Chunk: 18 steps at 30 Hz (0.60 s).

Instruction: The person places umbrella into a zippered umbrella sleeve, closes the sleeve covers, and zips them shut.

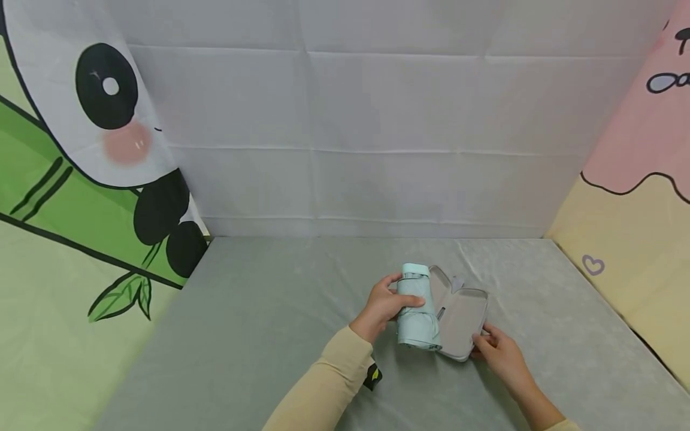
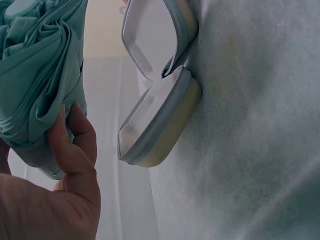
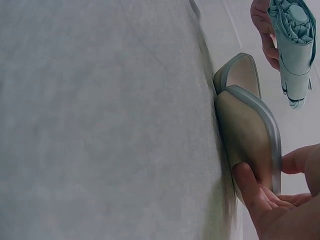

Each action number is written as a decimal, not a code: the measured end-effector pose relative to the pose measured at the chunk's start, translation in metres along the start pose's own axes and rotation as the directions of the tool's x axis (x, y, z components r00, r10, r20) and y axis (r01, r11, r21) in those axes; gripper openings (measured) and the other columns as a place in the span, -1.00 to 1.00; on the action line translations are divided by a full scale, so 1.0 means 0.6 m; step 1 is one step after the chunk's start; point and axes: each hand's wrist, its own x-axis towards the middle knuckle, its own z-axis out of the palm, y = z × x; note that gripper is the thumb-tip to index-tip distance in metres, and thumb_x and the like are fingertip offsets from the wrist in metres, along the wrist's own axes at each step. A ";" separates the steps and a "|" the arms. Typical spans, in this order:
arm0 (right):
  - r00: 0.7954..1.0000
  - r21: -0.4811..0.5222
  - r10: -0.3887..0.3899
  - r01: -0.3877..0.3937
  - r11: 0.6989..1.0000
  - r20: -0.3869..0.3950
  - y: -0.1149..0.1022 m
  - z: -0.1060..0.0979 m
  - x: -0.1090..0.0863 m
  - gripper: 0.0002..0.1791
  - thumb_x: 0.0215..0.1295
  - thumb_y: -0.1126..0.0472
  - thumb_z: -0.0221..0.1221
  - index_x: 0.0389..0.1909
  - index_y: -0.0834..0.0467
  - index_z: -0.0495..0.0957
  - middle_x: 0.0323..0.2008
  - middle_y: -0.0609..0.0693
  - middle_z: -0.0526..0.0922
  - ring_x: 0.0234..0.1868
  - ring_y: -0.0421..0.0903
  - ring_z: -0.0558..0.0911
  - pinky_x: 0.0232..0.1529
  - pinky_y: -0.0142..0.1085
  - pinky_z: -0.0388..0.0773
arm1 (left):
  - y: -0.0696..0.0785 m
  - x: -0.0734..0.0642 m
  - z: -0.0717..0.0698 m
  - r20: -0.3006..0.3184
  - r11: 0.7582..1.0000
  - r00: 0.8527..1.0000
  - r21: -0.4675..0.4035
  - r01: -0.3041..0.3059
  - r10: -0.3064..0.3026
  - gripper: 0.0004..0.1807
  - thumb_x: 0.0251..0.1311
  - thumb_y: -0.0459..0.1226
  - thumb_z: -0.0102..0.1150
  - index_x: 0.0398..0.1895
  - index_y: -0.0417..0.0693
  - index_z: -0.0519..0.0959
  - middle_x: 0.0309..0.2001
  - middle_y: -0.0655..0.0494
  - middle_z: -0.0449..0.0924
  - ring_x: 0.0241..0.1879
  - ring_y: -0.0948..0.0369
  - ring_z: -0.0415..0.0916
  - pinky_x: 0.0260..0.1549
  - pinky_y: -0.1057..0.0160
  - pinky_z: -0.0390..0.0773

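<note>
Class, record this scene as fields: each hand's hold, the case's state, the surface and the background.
Left hand: grips a folded light-blue umbrella, raised above the table
Right hand: holds an edge of the case
Case: open, its two halves spread, pale grey lining showing
Surface: table covered in grey-green
Background: pale creased sheet, with cartoon pictures at both sides

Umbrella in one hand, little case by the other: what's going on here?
A person's left hand holds a folded, pale teal umbrella up off the gray-covered table. Their right hand pinches the edge of a zip case, which lies open on the table. The umbrella is outside the case, apart from it.
</note>
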 end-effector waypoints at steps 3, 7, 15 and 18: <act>1.000 0.003 0.003 -0.003 1.000 -0.004 0.000 0.000 0.000 -0.42 0.37 0.31 0.01 0.24 0.61 0.09 -0.22 0.29 0.62 -0.32 -0.05 0.66 -0.28 -0.25 0.59 | 0.000 0.003 0.003 -0.002 1.000 1.000 0.011 0.001 -0.001 -0.15 -0.16 -0.32 0.49 0.29 0.01 0.32 -0.15 -0.02 0.45 -0.28 0.11 0.51 -0.35 0.18 0.55; 1.000 -0.005 0.004 -0.004 1.000 -0.005 0.000 0.002 -0.001 -0.42 0.37 0.30 0.01 0.24 0.60 0.09 -0.22 0.28 0.63 -0.33 -0.05 0.65 -0.27 -0.24 0.59 | 0.001 0.005 0.005 -0.002 1.000 1.000 0.012 -0.008 0.008 -0.16 -0.16 -0.33 0.49 0.29 0.01 0.33 -0.15 -0.03 0.45 -0.28 0.10 0.51 -0.35 0.17 0.55; 1.000 0.009 0.006 -0.006 1.000 -0.006 0.002 0.002 0.000 -0.42 0.37 0.31 0.01 0.25 0.60 0.08 -0.22 0.28 0.62 -0.30 -0.02 0.65 -0.29 -0.25 0.59 | -0.004 0.010 0.012 0.005 1.000 1.000 -0.013 -0.010 0.011 -0.15 -0.16 -0.35 0.48 0.30 -0.02 0.32 -0.11 -0.04 0.47 -0.25 0.11 0.52 -0.31 0.16 0.56; 1.000 0.021 0.007 -0.007 1.000 -0.005 0.003 0.002 0.000 -0.42 0.37 0.32 0.00 0.25 0.61 0.08 -0.21 0.29 0.62 -0.30 -0.02 0.65 -0.30 -0.26 0.59 | -0.006 0.013 0.013 0.002 1.000 1.000 -0.016 -0.010 0.010 -0.15 -0.16 -0.36 0.48 0.30 -0.02 0.33 -0.05 -0.06 0.47 -0.22 0.11 0.51 -0.28 0.16 0.56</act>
